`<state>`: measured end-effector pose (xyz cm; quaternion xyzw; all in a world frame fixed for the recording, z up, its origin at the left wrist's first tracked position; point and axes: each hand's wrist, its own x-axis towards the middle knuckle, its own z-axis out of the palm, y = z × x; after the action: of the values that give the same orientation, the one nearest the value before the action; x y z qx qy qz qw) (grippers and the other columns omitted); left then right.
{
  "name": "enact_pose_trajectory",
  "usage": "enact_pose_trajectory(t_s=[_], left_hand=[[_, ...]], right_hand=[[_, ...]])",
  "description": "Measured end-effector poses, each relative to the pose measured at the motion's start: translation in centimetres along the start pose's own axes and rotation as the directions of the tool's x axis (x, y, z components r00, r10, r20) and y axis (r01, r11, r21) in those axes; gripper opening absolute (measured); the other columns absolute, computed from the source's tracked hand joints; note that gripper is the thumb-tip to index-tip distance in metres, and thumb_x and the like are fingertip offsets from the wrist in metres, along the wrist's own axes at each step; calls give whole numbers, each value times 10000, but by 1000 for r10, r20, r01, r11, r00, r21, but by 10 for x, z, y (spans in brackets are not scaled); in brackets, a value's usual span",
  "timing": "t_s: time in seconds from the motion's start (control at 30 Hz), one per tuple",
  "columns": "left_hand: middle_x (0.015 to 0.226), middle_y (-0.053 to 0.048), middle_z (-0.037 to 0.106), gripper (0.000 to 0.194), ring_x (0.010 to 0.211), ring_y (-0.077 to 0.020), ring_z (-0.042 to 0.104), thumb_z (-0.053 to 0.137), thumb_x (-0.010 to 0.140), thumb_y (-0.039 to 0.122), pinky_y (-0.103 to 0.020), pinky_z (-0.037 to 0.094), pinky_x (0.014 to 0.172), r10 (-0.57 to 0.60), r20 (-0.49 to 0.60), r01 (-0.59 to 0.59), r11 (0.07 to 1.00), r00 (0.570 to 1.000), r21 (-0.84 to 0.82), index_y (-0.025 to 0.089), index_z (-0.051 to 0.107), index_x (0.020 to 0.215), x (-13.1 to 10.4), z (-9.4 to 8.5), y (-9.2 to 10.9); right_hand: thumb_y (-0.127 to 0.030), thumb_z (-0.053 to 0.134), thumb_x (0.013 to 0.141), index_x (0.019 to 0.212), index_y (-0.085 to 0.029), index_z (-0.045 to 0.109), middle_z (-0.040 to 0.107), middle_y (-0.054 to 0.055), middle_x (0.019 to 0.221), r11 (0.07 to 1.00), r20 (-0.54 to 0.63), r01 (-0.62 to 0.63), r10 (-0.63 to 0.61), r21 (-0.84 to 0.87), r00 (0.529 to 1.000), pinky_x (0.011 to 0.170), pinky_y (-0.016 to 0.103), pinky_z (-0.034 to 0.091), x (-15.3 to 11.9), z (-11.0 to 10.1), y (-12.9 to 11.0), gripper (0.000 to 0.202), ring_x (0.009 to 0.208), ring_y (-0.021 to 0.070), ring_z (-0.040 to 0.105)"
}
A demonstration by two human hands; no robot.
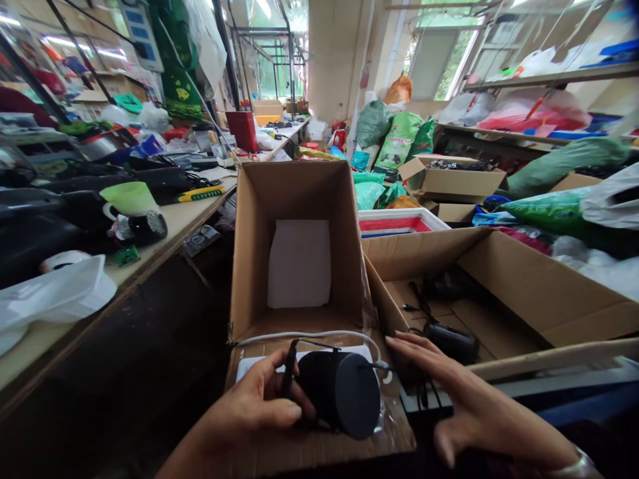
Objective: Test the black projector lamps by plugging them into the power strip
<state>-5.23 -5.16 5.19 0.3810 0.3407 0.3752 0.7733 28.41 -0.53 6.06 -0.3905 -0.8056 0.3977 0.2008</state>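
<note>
My left hand (267,399) grips a black cylindrical device (344,392) by its left side, with its round flat end turned right. A thin black strap or cable arches over the device. My right hand (449,386) is to the right of the device, apart from it, fingers spread and holding nothing. Beneath the device lies a cardboard surface (394,446) with white paper on it, and a white cable (319,334) runs across behind. Just beyond stands an open cardboard box (252,253) with a white sheet (299,264) at its bottom.
To the right, a wide open carton (544,293) holds black devices (452,342) and cables. A workbench (184,223) at left carries a green cup (130,198), a white tray (64,293) and a yellow-green cutter (200,193). Bags and smaller boxes are piled at the back right.
</note>
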Motion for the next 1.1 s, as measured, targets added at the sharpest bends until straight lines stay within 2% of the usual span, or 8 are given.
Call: enact_pose_trajectory(t_s=[0.1,0.2,0.27,0.4,0.47,0.63,0.87,1.1], left_hand=[[777,-76,705,514,742,-177,626,770,613,274,-268,418,657,25,-10,-25,997,1000,68,155,462,1008,-1,4,10],[780,-69,707,487,756,-175,633,759,635,257,-286,415,705,56,-23,-55,997,998,45,157,465,1010,-2,7,14],[786,-66,710,460,769,-176,639,749,653,241,-287,412,718,83,-23,-82,996,996,32,162,471,1010,-1,8,14],[801,-76,716,440,779,-180,642,740,663,219,-266,411,691,132,-3,-132,990,991,41,161,487,1018,1,9,16],[802,-74,719,406,775,-173,639,733,669,201,-264,424,696,176,2,-176,984,984,28,163,503,1000,1,9,19],[857,-14,718,348,802,-152,655,708,704,116,-242,485,719,309,-79,-315,946,948,-78,205,546,999,-10,3,34],[845,12,715,323,798,-117,650,703,715,67,-186,493,715,377,-123,-386,921,918,-51,207,549,961,-15,-10,37],[799,0,679,306,776,-134,609,691,690,67,-241,470,718,364,-122,-370,929,924,-31,182,493,893,-10,-21,24]], right_hand=[[-756,577,569,1442,-300,200,259,88,1485,971,-113,30,-3,237,994,1092,485,218,3,-8,14,1055,1349,323,230],[-727,651,553,1460,-289,51,146,99,1515,990,-304,48,-5,134,953,1093,484,218,1,-9,38,1172,1354,328,208],[-565,766,572,1440,-251,227,266,127,1464,994,-330,-60,26,-95,944,1064,497,273,-1,-4,55,1069,1310,353,292],[-300,559,790,1032,-202,668,587,123,1058,914,-277,-197,99,-354,956,813,395,496,-1,11,69,283,926,262,599],[-264,460,828,883,-201,668,598,102,918,898,-339,-202,64,-391,939,679,340,509,3,12,61,224,753,215,613],[-313,480,811,797,-214,605,608,74,825,910,-617,-190,-85,-368,782,646,327,481,23,8,21,161,705,216,590],[-313,459,846,610,-186,559,557,12,551,977,-348,-122,178,176,920,501,261,426,47,76,21,286,516,154,520],[-166,503,801,901,-170,664,654,59,880,986,-210,-22,57,166,976,744,303,469,56,84,21,190,821,202,601]])
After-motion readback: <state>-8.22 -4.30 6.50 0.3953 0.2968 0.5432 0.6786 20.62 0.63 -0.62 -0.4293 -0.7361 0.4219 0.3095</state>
